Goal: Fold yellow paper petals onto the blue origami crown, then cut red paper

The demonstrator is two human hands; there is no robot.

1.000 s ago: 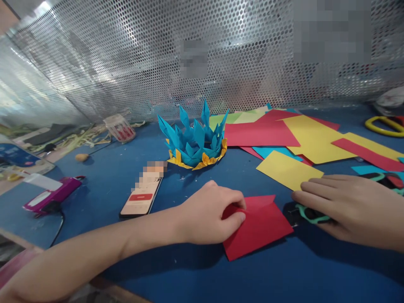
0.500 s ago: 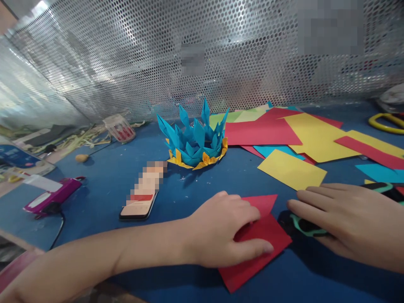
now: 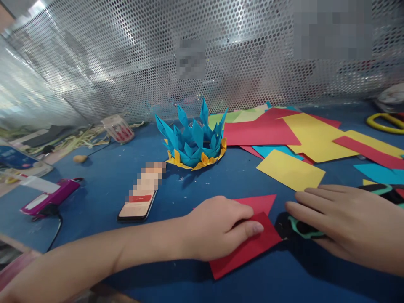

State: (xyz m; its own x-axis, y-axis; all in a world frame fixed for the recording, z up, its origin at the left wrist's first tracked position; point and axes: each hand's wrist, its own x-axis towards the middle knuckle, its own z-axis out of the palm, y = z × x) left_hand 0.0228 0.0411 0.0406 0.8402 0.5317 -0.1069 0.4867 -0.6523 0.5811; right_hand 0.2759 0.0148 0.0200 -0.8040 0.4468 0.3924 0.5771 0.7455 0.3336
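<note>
My left hand (image 3: 222, 229) is closed on a piece of red paper (image 3: 265, 240), thumb on top and fingers curled, just above the blue table. A second red paper part with a pointed corner (image 3: 265, 203) shows behind the knuckles. At the right, my right hand (image 3: 344, 223) lies palm down over scissors with black and green handles (image 3: 304, 227), its fingers stretched out. A yellow paper rectangle (image 3: 291, 170) lies just beyond my right hand.
Blue folded-paper ring with yellow base (image 3: 195, 141) stands at the centre, a phone (image 3: 137, 206) left of it. Coloured sheets (image 3: 261, 132) spread behind right. A purple tool (image 3: 52, 198) and a clear cup (image 3: 118, 129) are at the left, yellow handles (image 3: 385, 123) far right.
My left hand and the held red paper have shifted slightly left, and the paper's near corner has moved up and left. My right hand has barely moved.
</note>
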